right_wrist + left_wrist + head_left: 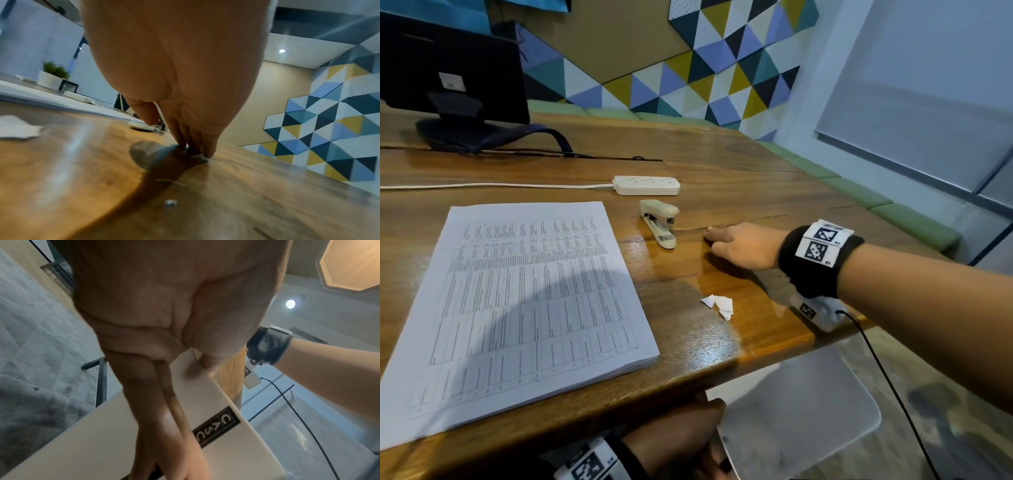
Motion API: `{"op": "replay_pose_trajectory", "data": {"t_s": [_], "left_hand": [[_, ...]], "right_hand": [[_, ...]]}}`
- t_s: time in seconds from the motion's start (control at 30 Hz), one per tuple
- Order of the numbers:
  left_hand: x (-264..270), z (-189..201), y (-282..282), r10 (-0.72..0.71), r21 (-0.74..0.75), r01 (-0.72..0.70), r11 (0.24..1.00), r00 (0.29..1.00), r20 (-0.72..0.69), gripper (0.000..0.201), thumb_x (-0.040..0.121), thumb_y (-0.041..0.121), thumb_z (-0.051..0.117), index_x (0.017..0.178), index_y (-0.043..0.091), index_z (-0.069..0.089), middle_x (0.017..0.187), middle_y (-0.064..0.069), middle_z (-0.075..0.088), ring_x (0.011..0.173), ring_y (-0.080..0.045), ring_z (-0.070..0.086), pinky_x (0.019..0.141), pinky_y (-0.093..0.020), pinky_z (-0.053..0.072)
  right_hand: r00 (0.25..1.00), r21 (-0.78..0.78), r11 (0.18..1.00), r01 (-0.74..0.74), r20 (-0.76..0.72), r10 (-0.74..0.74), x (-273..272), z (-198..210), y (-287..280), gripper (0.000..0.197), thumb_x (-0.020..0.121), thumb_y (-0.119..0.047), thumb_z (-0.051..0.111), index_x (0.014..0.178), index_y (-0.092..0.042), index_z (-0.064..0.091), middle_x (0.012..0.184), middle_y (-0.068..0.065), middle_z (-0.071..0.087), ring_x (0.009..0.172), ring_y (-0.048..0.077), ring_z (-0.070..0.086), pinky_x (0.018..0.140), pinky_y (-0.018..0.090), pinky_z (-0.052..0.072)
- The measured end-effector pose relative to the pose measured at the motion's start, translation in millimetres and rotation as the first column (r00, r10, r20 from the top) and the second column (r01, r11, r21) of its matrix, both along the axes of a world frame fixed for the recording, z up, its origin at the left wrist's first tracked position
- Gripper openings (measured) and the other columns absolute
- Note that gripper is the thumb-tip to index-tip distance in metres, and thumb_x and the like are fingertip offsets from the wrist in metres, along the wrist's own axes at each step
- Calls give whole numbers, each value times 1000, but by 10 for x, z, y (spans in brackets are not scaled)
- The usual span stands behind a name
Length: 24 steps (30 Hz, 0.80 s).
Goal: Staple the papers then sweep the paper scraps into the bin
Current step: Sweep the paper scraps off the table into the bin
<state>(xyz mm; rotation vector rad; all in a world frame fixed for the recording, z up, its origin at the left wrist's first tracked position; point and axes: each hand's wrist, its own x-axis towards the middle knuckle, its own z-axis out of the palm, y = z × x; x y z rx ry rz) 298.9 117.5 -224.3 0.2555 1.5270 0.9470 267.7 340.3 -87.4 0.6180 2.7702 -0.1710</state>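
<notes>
Wooden table (722, 161) edge, half-hiding left hand (674, 442)

Both forearms bare, no sleeves. Right wrist: wide black band (820, 262) w/ white block of b/w square marker tags (823, 242) on top; white camera unit (820, 313) underneath, thin black cable (887, 380) trailing off. Left wrist: black strap (631, 459), same b/w marker tag (590, 466).

Right hand (744, 244) stretched flat across wooden desk (756, 178), fingertips near stapler (659, 222); torn paper scraps (719, 305) just behind; printed paper stack (524, 298) alongside; left hand (678, 442) gripping pale bin (801, 411) below desk edge.
</notes>
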Motion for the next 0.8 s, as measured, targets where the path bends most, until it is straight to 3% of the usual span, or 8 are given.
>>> {"op": "replay_pose_trajectory", "data": {"t_s": [0.13,0.27,0.33,0.37,0.43,0.5,0.63,0.8], "left_hand": [[23,32,8,13,-3,-13,1000,999,-32,44,101,23,50,60,8,58,35,-3,58,35,-14,58,46,-18,48],[14,18,21,15,-33,-15,999,1000,3,40,99,26,51,65,9,63,42,-5,63,44,-17,61,50,-19,51],[-1,10,39,-7,-48,7,999,1000,12,37,99,29,51,75,7,68,58,-8,72,53,-20,65,58,-23,55],[1,2,50,-18,-46,19,999,1000,6,35,98,30,51,86,4,70,74,-13,77,61,-23,68,65,-26,58],[24,-10,61,-34,-53,34,998,999,1,38,99,28,49,111,-3,67,106,-26,76,79,-32,70,82,-35,59],[51,-16,66,-44,-48,46,998,998,45,40,100,25,46,112,-9,62,113,-36,70,87,-41,70,91,-44,57],[57,-37,70,-31,-34,34,999,996,79,35,97,23,43,115,-6,52,107,-40,69,81,-45,73,77,-44,58],[38,-113,41,-16,17,16,1000,999,35,36,98,20,43,124,-3,50,87,-32,71,54,-34,69,55,-31,55]], "right_hand": [[997,-19,997,-71,-12,71,360,-33,-87,55,106,-39,33,159,-27,32,168,-2,29,146,24,41,122,40,30],[981,-86,977,-195,-17,194,941,-84,-134,60,102,-42,36,161,-37,23,168,-21,19,151,4,29,126,33,21],[985,-136,976,-169,-65,161,1095,-39,-79,57,100,-45,35,157,-46,27,164,-27,26,148,-2,33,124,31,22],[988,-146,982,-122,-109,107,1111,-12,-13,56,99,-46,34,155,-49,29,163,-27,29,147,0,36,124,32,25],[980,-112,994,19,-193,-40,1039,4,185,54,101,-44,33,155,-43,35,163,-17,35,146,11,41,123,36,27],[978,-22,988,155,-139,-156,914,-2,339,52,108,-40,31,158,-31,33,166,-3,32,147,24,40,122,36,26],[974,13,974,225,-2,-225,741,-109,283,56,112,-34,22,162,-11,21,172,10,9,157,25,16,123,33,15],[1000,-111,994,6,30,-3,1060,-147,-329,70,105,-44,30,164,-16,5,172,0,-4,158,11,3,127,30,4]]}}
